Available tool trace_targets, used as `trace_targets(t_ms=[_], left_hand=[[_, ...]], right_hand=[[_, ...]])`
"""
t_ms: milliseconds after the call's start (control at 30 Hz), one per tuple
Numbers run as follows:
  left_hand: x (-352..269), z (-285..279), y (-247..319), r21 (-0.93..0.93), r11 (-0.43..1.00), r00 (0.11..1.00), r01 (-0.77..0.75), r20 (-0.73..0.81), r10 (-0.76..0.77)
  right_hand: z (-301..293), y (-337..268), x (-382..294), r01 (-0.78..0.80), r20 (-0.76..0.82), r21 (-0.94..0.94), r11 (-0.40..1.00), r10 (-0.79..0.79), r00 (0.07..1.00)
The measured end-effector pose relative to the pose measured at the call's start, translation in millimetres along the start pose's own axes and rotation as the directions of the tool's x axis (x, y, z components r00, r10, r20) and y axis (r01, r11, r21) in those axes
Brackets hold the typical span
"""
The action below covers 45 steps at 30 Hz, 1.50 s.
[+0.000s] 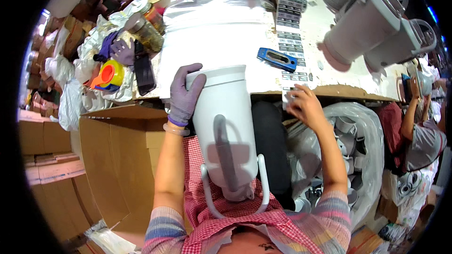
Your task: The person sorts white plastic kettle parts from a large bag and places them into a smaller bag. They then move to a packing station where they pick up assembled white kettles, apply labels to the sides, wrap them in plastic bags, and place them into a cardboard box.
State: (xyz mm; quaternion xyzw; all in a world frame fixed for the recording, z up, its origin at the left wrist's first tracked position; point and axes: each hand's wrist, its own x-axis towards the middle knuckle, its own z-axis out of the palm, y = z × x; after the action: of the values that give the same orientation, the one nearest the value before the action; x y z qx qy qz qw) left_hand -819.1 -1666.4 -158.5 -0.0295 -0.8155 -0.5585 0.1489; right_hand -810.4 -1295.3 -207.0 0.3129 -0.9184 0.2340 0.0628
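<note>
My left hand (pixel 187 93), in a purple-grey knit glove, grips the base end of a large light-grey insulated jug (pixel 226 113). The jug lies tilted across my lap, its lid end and bail handle (pixel 263 183) towards my body. My bare right hand (pixel 303 106) is at the table's front edge, its fingers on the free end of a strip of printed labels (pixel 291 47) running back to a roll. A blue-handled utility cutter or similar tool (pixel 277 59) lies across the strip.
Several grey jugs (pixel 363 28) stand at the back right. A cardboard box (pixel 120 158) is open at lower left; a plastic bag of grey parts (pixel 367 141) is at right. A phone (pixel 144 72), tape (pixel 111 74) and a jar (pixel 144 31) lie at left. A co-worker (pixel 420 134) is far right.
</note>
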Motion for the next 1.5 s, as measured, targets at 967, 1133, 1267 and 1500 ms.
trace_targets(t_ms=[967,1133,1267,1500], left_hand=[[-31,-25,101,-0.125,0.908,0.89,-0.401,0.182,0.418],[57,-10,35,-0.543,0.84,0.999,0.005,-0.035,-0.028],[43,-3,-114,0.643,0.708,0.932,-0.293,0.356,0.062],[42,11,-95,0.483,0.865,0.957,-0.138,0.289,-0.009]], right_hand=[[-70,-104,103,0.101,-0.266,0.873,0.478,0.293,0.918],[-44,-50,57,0.126,-0.231,0.871,0.474,0.17,0.958],[-44,-27,14,0.183,-0.303,0.92,0.345,0.335,0.892],[-54,-11,-7,0.171,-0.373,0.863,0.475,0.37,0.851]])
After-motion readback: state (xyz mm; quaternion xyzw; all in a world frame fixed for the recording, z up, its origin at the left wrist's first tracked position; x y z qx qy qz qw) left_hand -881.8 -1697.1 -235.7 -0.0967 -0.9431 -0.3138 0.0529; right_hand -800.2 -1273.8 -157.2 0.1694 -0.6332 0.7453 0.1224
